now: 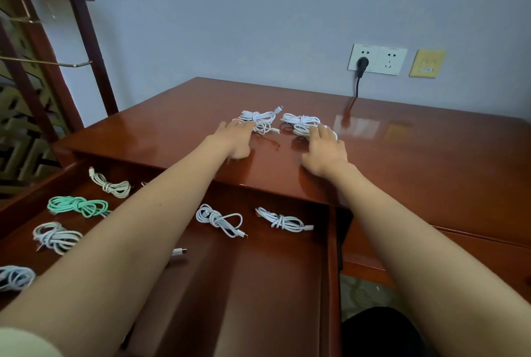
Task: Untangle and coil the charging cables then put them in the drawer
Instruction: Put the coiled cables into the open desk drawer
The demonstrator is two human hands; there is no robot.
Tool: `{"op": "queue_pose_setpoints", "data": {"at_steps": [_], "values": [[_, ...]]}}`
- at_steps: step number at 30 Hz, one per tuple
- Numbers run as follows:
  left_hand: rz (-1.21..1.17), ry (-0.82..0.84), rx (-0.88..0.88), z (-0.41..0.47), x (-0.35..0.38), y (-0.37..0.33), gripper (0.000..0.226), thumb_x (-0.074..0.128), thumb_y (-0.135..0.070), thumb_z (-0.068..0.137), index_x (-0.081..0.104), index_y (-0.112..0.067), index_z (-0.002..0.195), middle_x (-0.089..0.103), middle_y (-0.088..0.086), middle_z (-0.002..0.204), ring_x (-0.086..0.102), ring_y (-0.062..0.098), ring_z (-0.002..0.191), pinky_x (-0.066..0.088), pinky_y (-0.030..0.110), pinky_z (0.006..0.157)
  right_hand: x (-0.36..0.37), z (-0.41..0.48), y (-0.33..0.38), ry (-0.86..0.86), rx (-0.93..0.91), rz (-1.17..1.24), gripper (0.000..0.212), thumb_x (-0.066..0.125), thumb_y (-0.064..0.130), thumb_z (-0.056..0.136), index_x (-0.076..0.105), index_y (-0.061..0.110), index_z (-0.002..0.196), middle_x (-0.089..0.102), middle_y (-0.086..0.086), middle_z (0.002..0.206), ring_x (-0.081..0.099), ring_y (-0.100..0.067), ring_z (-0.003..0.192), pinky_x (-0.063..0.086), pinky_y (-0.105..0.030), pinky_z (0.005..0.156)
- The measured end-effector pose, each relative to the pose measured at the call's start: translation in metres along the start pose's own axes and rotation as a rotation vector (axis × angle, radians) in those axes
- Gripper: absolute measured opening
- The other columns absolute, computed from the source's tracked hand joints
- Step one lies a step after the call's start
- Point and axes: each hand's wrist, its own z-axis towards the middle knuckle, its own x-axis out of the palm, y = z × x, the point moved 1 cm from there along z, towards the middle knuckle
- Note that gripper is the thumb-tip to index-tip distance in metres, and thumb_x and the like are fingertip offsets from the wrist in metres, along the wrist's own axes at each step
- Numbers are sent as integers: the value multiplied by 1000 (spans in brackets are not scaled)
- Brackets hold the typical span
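Red-brown lacquered wood, glossy enough to mirror the wall, makes up both the desk top (402, 170) and the open drawer (258, 285) at your six o'clock.

You look well along. Six tied coils already lie apart on the drawer floor:
- a cream coil (110, 184) at ten o'clock
- a mint-green coil (79, 206) just nearer you
- a greyish coil (56, 237) at eight o'clock
- a pale blue coil (14, 276), cut off by the frame edge
- two white coils (219, 220) (283, 221) side by side at the drawer's twelve o'clock

A loose connector (179, 252) peeks from under your left forearm (what it belongs to is hidden).

Two bundles are left on the desk, at twelve o'clock. Your left hand (235, 138) lies flat, its straight fingers touching the left white bundle (258, 121). Your right hand (324, 150) is spread, with relaxed fingers resting on the right white bundle (301, 124). Neither hand has closed round a cable. Both bundles are thin, smooth, rounded cord, looped long and cinched at the waist. They seem already coiled, so probably only the carry into the drawer remains.

A black plug (362, 63) sits in the wall socket (376, 59) at one o'clock.
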Motion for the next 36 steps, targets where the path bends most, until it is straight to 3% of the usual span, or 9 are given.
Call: {"op": "queue_pose_setpoints", "data": {"at_steps": [3, 9, 12, 15, 18, 23, 27, 32, 36], "values": [[14, 6, 14, 5, 2, -2, 69, 38, -4, 89, 6, -12, 149, 9, 11, 157, -3, 25, 146, -1, 43, 117, 8, 3, -5, 51, 54, 67, 60, 46, 22, 87, 25, 7, 142, 26, -13, 148, 21, -29, 138, 23, -42, 108], [57, -6, 47, 20, 1, -10, 65, 37, -4, 90, 9, -10, 148, -2, 6, 158, -7, 28, 145, -2, 47, 117, 8, 8, -4, -29, 78, -61, 57, 49, 27, 84, 37, 4, 135, 22, -18, 146, 18, -34, 136, 18, -40, 109], [59, -48, 44, 25, 7, -12, 53, 37, -2, 87, 26, -7, 138, 18, 12, 154, 9, 32, 143, 7, 47, 115, 6, 12, -10, 33, 67, -45, 66, 48, 29, 86, 26, 2, 142, 6, -15, 156, 1, -30, 144, 5, -43, 115], [76, -92, 45, 24, 12, -11, 45, 34, 3, 84, 33, -6, 127, 43, 14, 138, 28, 32, 133, 13, 49, 112, 7, 12, -12, 37, 77, 44, 58, 50, 26, 84, 33, 3, 135, 29, -15, 146, 21, -30, 138, 16, -42, 112], [42, -173, 72, 23, 11, -8, 49, 35, 8, 82, 33, -5, 129, 53, 16, 125, 42, 33, 121, 18, 47, 110, 3, 12, -9, -15, 74, 22, 56, 55, 24, 81, 35, 4, 129, 38, -14, 134, 33, -32, 125, 29, -40, 101], [-320, -108, 85, 15, 13, 6, 44, 43, 0, 88, 36, -13, 130, 54, 10, 126, 52, 38, 106, 40, 37, 81, -3, 15, -11, 47, 144, 1, 54, 48, 26, 91, 33, 0, 136, 25, -18, 142, 27, -34, 129, 28, -40, 104], [-237, -28, 194, -4, 7, 2, 20, 44, 1, 80, 45, -19, 81, 49, 5, 93, 50, 33, 98, 39, 37, 78, 2, 11, -12, -15, 158, 77, 46, 46, 19, 94, 31, -2, 133, 29, -20, 137, 31, -36, 125, 32, -42, 101], [-304, -13, 255, -40, 6, 3, 23, 48, -7, 82, 47, -24, 66, 53, -1, 71, 50, 24, 71, 35, 31, 60, 5, 2, -10, -61, 115, 45, 40, 42, 11, 94, 32, -1, 131, 37, -21, 136, 34, -37, 122, 34, -41, 98], [-365, 83, 407, -71, 2, 3, 39, 52, 9, 65, 41, -28, 61, 43, -5, 59, 36, 10, 54, 28, 20, 52, 1, -4, -10, -67, 96, 40, 39, 46, 16, 93, 35, -1, 126, 47, -21, 130, 37, -38, 120, 34, -40, 94]]}}
